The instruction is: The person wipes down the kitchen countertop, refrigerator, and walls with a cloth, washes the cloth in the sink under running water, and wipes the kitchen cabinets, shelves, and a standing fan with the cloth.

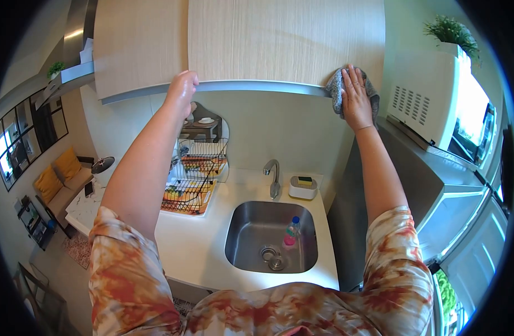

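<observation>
My left hand (pixel 182 95) is closed around the lower edge of the wood-grain cabinet door (pixel 285 39), near the seam with the door on its left. Its fingertips are mostly hidden. At the door's lower right corner, my right hand (pixel 356 101) holds a grey cloth (pixel 336 89) pressed against the surface. The fingers of that hand stretch upward over the cloth, which bunches out on both sides of the palm. Both arms are raised, and the door looks shut.
Below lies a steel sink (pixel 240 235) with a bottle (pixel 291 232) in it, beside a faucet (pixel 273 179) and a sponge holder (pixel 303 189). A black wire dish rack (pixel 195 185) stands left. On the right, a microwave (pixel 422 101) sits on the fridge (pixel 402 162).
</observation>
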### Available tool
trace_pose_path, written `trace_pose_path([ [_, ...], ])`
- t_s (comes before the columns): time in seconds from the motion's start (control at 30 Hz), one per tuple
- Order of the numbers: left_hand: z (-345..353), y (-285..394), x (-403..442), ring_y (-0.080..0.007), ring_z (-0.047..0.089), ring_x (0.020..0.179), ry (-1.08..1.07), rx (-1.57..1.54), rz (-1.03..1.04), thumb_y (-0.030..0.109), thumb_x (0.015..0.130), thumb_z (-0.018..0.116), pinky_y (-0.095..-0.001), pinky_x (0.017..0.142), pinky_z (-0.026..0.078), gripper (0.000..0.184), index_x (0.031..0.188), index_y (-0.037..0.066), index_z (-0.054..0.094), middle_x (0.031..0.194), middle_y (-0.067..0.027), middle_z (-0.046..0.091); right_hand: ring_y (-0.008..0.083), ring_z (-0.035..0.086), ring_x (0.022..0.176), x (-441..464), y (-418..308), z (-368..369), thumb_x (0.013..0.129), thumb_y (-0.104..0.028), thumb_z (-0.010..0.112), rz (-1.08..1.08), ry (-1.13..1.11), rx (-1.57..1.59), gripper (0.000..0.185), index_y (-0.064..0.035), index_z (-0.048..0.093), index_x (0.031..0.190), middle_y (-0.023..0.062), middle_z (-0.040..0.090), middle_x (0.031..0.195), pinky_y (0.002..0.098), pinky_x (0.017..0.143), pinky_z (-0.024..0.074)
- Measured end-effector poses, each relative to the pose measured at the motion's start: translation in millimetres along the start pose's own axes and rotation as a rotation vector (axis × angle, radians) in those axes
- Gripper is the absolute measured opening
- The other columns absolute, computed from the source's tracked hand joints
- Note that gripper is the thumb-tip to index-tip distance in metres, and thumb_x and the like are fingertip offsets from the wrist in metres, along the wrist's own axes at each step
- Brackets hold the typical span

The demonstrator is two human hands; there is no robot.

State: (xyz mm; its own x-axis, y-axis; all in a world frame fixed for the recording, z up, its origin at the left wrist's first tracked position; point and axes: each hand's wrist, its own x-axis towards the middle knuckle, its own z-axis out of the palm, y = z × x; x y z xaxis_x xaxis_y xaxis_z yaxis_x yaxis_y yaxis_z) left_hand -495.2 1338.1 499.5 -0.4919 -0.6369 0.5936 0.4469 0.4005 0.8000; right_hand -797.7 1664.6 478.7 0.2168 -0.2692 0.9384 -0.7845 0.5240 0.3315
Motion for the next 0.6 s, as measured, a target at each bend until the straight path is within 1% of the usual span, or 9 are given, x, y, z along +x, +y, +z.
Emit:
trace_pose_path([
  [0.03, 0, 0, 4, -0.0121, 0.037, 0.085, -0.026, -0.015, -0.049, 0.019, 0.071, 0.057, -0.0293, 0.086, 0.033, 0.010, 0.079, 0.014, 0.054, 0.087, 0.0011, 0.043, 0.0308, 0.024, 0.140, 4, -2, 1, 0.097, -0.023, 0.043, 0.027, -0.011, 0.040, 0.047, -0.0090, 0.037, 0.141, 0.0123, 0.028, 0.151, 0.0408, 0.113, 0.0232],
  [0.17, 35, 43, -44, -0.0146, 0.036, 0.088, 0.057, 0.107, -0.098, 0.030, 0.067, 0.061, -0.0347, 0.093, 0.029, 0.031, 0.092, 0.013, 0.056, 0.095, -0.0014, 0.041, 0.0325, 0.023, 0.140, 46, -27, 12, 0.096, -0.024, 0.043, 0.110, 0.101, 0.086, 0.048, -0.0054, 0.038, 0.140, 0.0160, 0.030, 0.149, 0.0442, 0.113, 0.0217],
  [0.23, 31, 47, -37, -0.0336, 0.014, 0.139, 0.176, 0.017, -0.095, 0.032, 0.063, 0.062, -0.0512, 0.110, 0.010, 0.063, 0.118, 0.004, 0.050, 0.149, -0.0221, 0.022, 0.0357, 0.024, 0.140, 74, -53, 23, 0.095, -0.024, 0.044, 0.143, 0.191, 0.149, 0.049, -0.0041, 0.038, 0.140, 0.0178, 0.028, 0.150, 0.0477, 0.113, 0.0204],
  [0.37, 34, 73, -68, -0.0331, -0.003, 0.144, 0.208, 0.096, -0.104, 0.034, 0.064, 0.061, -0.0508, 0.112, 0.001, 0.073, 0.127, 0.003, 0.043, 0.155, -0.0235, 0.005, 0.0368, 0.033, 0.133, 129, -137, 13, 0.088, -0.017, 0.051, -0.070, 0.236, 0.396, 0.046, -0.0005, 0.045, 0.130, 0.0187, 0.039, 0.140, 0.0494, 0.110, 0.0262],
  [0.43, 29, 86, -75, -0.0330, 0.016, 0.139, 0.176, 0.174, -0.115, 0.033, 0.064, 0.060, -0.0490, 0.111, 0.011, 0.061, 0.117, 0.004, 0.051, 0.149, -0.0246, 0.022, 0.0362, 0.036, 0.130, 150, -178, -7, 0.085, -0.015, 0.055, -0.224, 0.184, 0.511, 0.044, -0.0005, 0.048, 0.125, 0.0173, 0.042, 0.135, 0.0485, 0.108, 0.0302],
  [0.47, 29, 92, -77, -0.0330, 0.016, 0.139, 0.175, 0.184, -0.111, 0.033, 0.064, 0.060, -0.0490, 0.111, 0.011, 0.061, 0.117, 0.004, 0.051, 0.149, -0.0246, 0.022, 0.0351, 0.037, 0.129, 157, -194, -5, 0.084, -0.013, 0.056, -0.328, 0.229, 0.519, 0.043, -0.0013, 0.050, 0.125, 0.0160, 0.043, 0.134, 0.0486, 0.108, 0.0302],
  [0.5, 29, 97, -78, -0.0324, 0.024, 0.132, 0.151, 0.207, -0.127, 0.032, 0.064, 0.060, -0.0475, 0.108, 0.015, 0.054, 0.110, 0.006, 0.053, 0.143, -0.0234, 0.029, 0.0318, 0.034, 0.133, 166, -207, -14, 0.086, -0.013, 0.053, -0.392, 0.087, 0.468, 0.042, -0.0025, 0.051, 0.126, 0.0137, 0.041, 0.138, 0.0475, 0.109, 0.0279],
  [0.57, 28, 100, -77, -0.0296, 0.039, 0.110, 0.234, 0.248, -0.146, 0.029, 0.064, 0.057, -0.0432, 0.100, 0.025, 0.033, 0.091, 0.009, 0.056, 0.125, -0.0191, 0.044, 0.0272, 0.029, 0.138, 171, -225, -8, 0.084, -0.010, 0.049, -0.411, 0.147, 0.458, 0.045, -0.0053, 0.051, 0.129, 0.0103, 0.038, 0.144, 0.0471, 0.111, 0.0248],
  [0.6, 17, 91, -68, -0.0296, 0.039, 0.110, 0.226, 0.252, -0.144, 0.029, 0.064, 0.057, -0.0432, 0.100, 0.025, 0.033, 0.091, 0.009, 0.056, 0.125, -0.0191, 0.044, 0.0265, 0.028, 0.139, 174, -225, -11, 0.083, -0.009, 0.049, -0.420, 0.138, 0.410, 0.047, -0.0062, 0.051, 0.129, 0.0095, 0.038, 0.145, 0.0474, 0.112, 0.0242],
])
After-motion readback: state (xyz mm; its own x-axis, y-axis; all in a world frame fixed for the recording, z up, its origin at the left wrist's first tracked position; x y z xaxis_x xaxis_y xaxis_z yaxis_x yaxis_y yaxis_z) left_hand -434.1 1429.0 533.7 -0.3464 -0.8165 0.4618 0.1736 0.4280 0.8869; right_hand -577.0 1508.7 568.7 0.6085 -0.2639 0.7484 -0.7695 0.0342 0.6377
